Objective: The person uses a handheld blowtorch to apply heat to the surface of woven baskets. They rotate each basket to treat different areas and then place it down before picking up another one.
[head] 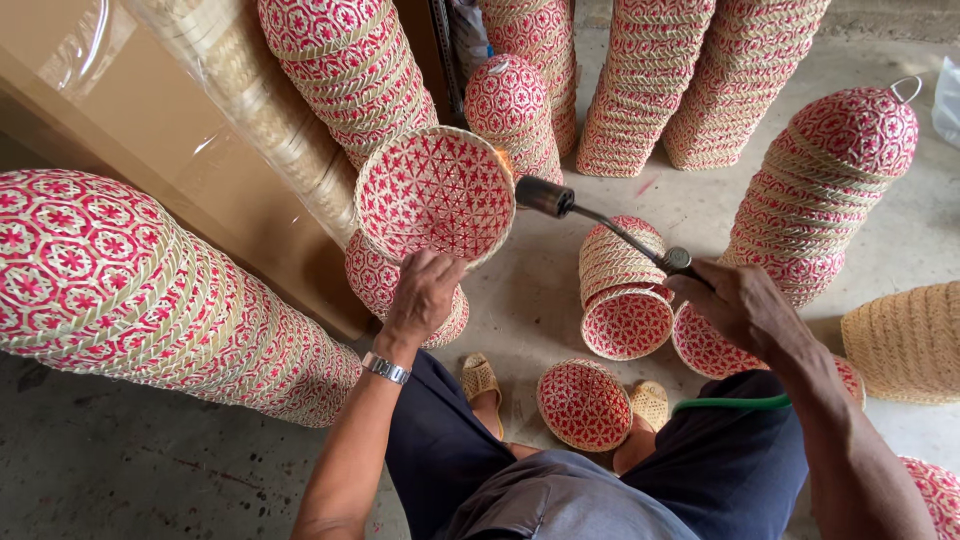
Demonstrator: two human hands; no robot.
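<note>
Partly hidden, the right hand [735, 305] grips a torch [600, 222] beside the basket [435, 192].

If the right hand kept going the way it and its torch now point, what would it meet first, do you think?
Probably the red-and-tan woven basket tilted up by the left hand. The right hand aims the torch at its rim, nozzle almost touching, though depth is hard to judge.

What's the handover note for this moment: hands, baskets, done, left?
Left hand: grips the rim of a red-and-natural woven basket, open side tilted toward the camera.
Right hand: holds a gas torch, small flame at the basket's right rim.
Green hose runs over the right knee.
One basket lies upside down between the feet; a short stack lies nearby.
Done and left: cannot tell which baskets are already flamed.
</note>
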